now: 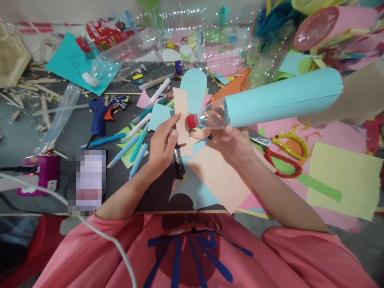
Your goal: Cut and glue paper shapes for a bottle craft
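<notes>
My right hand [235, 144] is closed around a clear plastic bottle [213, 113] near its neck end. Light blue paper [285, 96] wraps the bottle's body, and its red cap [192, 121] points left. My left hand [163, 141] rests with thumb and fingers apart at the edge of a narrow peach paper strip [182, 120]; the index fingertip touches or nearly touches it. Behind the strip lies a rounded light blue paper piece [194, 89]. A black marker [179, 166] lies just below the left hand, and a peach sheet [220, 176] is under the right wrist.
Scissors [279, 154] with yellow and red handles lie right of my right hand. Several markers [123, 152], a blue glue gun [100, 114], a phone [90, 180] and a purple power strip [42, 175] are on the left. Plastic bottles [129, 50] and paper scraps crowd the back.
</notes>
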### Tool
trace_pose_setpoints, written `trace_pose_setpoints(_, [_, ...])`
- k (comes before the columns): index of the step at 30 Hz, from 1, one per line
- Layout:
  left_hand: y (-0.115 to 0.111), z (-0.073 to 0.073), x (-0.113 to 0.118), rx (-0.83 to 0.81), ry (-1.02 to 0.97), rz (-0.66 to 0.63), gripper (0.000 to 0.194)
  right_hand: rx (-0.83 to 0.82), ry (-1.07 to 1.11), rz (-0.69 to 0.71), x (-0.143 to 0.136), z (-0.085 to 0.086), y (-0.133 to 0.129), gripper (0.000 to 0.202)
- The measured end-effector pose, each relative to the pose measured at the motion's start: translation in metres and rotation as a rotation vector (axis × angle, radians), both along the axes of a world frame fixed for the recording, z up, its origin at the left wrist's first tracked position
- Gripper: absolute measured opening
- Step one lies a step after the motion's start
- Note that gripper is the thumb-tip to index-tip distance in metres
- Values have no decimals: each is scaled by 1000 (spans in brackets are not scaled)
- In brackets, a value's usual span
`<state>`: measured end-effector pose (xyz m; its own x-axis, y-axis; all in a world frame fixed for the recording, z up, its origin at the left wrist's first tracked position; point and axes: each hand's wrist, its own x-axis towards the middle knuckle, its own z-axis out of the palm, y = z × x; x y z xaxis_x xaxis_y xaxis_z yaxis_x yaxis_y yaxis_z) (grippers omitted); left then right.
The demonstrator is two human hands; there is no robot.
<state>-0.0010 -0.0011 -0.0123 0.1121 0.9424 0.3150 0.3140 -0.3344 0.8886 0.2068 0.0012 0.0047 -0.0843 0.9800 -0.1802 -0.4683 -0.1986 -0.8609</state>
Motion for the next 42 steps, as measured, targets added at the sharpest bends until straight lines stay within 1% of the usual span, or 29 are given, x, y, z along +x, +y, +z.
trace_pose_setpoints(3, [1,2,-2,128,175,-9,48,-33,22,-22,1,4,0,41])
trace_pose_setpoints(6, [2,4,-4,162,221,-28,48,-60,52,-5,1,6,0,45])
trace_pose_setpoints(9, [0,4,-2,169,245,-60,45,-48,46,-2,0,3,0,43])
trace_pose_setpoints(11, [-2,2,-1,145,202,-81,44,-14,22,-34,-1,0,1,40])
trace_pose_setpoints(14, [-4,-4,3,96,14,-99,45,6,-3,-60,-2,-3,2,36])
trace_pose_setpoints(16, [-4,-8,6,45,-102,-83,44,-1,-21,-54,-1,-3,2,35])
trace_pose_setpoints(19, [0,-9,9,-28,-155,-40,41,-26,-34,-30,-1,-2,1,36])
trace_pose_setpoints(23, [6,-7,9,-43,-176,-19,37,-63,7,17,-2,0,-1,39])
trace_pose_setpoints(26, [9,-7,8,0,-166,1,34,-82,30,32,-4,1,-2,39])
trace_pose_setpoints(33, [12,-5,5,82,-138,-64,39,-89,96,117,-4,4,0,25])
trace_pose_setpoints(38, [12,-2,3,54,-121,-60,42,-150,113,147,-2,4,1,19])
trace_pose_setpoints(42, [13,-1,1,32,-60,-17,45,-127,126,168,-1,3,1,20])
